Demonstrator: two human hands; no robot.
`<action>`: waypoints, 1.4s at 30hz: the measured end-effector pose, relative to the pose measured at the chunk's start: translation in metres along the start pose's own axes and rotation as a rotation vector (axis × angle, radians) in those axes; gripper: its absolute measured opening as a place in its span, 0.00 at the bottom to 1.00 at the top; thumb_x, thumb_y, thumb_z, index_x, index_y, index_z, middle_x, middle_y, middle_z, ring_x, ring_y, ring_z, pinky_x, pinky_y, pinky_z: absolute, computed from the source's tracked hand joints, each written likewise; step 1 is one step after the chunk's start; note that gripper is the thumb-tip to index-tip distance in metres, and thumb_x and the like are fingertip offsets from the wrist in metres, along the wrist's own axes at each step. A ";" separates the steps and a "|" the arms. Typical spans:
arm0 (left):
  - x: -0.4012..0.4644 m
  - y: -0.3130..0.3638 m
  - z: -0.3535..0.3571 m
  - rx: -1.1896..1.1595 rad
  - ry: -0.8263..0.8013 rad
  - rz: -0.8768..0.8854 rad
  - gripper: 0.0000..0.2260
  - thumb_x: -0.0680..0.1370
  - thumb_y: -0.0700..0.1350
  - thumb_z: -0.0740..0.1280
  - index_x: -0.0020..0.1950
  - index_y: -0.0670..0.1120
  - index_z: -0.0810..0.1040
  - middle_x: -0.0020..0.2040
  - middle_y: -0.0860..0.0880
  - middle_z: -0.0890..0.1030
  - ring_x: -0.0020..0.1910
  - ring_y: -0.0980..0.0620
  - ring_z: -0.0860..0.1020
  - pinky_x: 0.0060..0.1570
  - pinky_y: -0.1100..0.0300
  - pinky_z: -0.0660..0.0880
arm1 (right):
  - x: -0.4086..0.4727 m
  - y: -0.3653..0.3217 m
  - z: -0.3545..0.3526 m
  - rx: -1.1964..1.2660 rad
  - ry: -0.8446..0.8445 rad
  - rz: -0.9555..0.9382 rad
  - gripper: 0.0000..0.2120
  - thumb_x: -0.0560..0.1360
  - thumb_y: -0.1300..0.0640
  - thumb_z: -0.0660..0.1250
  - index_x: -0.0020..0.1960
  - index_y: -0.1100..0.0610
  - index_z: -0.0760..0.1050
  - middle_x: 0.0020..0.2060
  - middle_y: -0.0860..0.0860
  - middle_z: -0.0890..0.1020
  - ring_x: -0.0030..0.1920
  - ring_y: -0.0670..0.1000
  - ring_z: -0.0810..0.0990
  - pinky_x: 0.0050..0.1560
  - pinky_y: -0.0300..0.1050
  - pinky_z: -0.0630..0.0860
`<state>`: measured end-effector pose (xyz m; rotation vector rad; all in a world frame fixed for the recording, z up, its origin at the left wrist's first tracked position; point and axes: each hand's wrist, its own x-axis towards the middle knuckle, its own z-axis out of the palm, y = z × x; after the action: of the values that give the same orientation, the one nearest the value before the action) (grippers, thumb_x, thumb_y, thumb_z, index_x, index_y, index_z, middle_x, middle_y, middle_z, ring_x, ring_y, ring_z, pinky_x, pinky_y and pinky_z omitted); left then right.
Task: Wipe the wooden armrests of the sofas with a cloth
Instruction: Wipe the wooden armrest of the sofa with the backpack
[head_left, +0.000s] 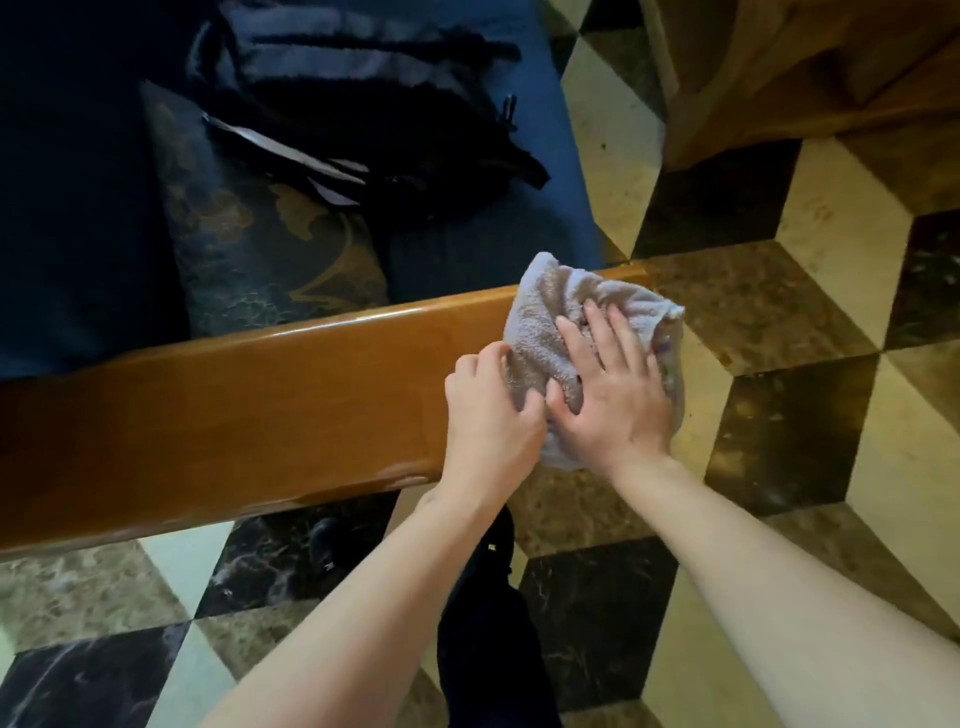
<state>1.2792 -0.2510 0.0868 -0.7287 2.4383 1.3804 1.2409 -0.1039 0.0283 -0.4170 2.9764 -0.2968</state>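
Note:
A glossy brown wooden armrest (249, 405) runs across the view from lower left to the middle right. A pale grey terry cloth (550, 317) is draped over its right end. My right hand (613, 395) lies flat on the cloth with fingers spread, pressing it onto the wood. My left hand (488, 410) sits just to the left, its fingers curled into the cloth's left edge. Part of the cloth hangs over the armrest's end, below my right hand.
Behind the armrest is the dark blue sofa seat (493, 239) with a patterned cushion (270, 254) and a black bag (374, 119). A wooden furniture piece (810, 73) stands at the upper right. Marble cube-pattern floor (810, 405) surrounds it; my dark-clothed leg (488, 639) is below.

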 end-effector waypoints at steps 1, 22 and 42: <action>0.002 0.004 0.007 0.017 -0.009 0.009 0.24 0.81 0.48 0.69 0.76 0.49 0.69 0.69 0.49 0.72 0.69 0.50 0.68 0.70 0.52 0.70 | -0.010 -0.002 0.001 -0.001 0.017 0.081 0.33 0.80 0.38 0.54 0.83 0.48 0.61 0.84 0.52 0.61 0.84 0.55 0.56 0.80 0.65 0.58; -0.048 -0.217 -0.253 0.014 0.255 -0.300 0.05 0.80 0.50 0.71 0.45 0.53 0.79 0.45 0.52 0.80 0.43 0.57 0.78 0.38 0.68 0.70 | -0.040 -0.333 0.065 0.107 -0.144 -0.329 0.32 0.80 0.41 0.52 0.82 0.48 0.63 0.84 0.53 0.61 0.84 0.59 0.56 0.79 0.64 0.51; -0.143 -0.233 -0.393 -0.299 0.243 -0.061 0.07 0.82 0.42 0.67 0.44 0.48 0.73 0.35 0.58 0.78 0.34 0.60 0.75 0.34 0.68 0.71 | -0.104 -0.496 -0.009 0.986 -0.648 0.294 0.19 0.82 0.34 0.55 0.59 0.36 0.82 0.54 0.33 0.86 0.57 0.35 0.81 0.67 0.52 0.77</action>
<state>1.5366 -0.6427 0.1848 -1.0880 2.3830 1.7452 1.4674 -0.5406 0.1505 0.0529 1.9062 -1.2138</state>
